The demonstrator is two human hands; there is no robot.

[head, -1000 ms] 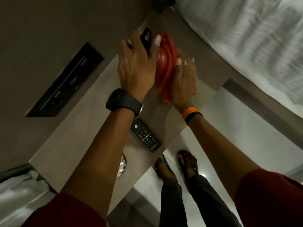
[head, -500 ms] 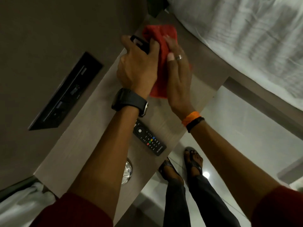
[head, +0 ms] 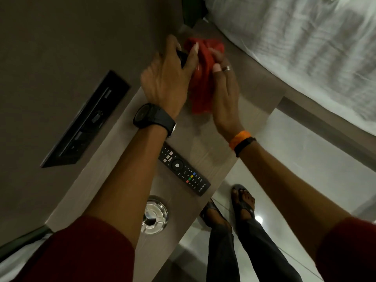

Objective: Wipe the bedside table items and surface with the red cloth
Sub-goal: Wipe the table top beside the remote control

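Observation:
At the far end of the bedside table (head: 114,165), my left hand (head: 166,78) grips a small black object (head: 181,56), mostly hidden by my fingers. My right hand (head: 223,92) holds the red cloth (head: 201,82) bunched against that object, between the two hands. A shiny red surface shows under the cloth beside my left thumb. A black TV remote (head: 184,169) lies flat on the table near my left forearm. A round metal ashtray (head: 155,214) sits closer to me, partly covered by my left arm.
A black switch panel (head: 85,123) is set into the wall left of the table. A bed with white sheets (head: 305,47) runs along the right, close to the table's far end. My sandalled feet (head: 227,208) stand on the pale floor beside the table's right edge.
The cloth was first folded over a shiny red thing, then spread flat under my right hand, and is now bunched up. Both hands stayed at the table's far end.

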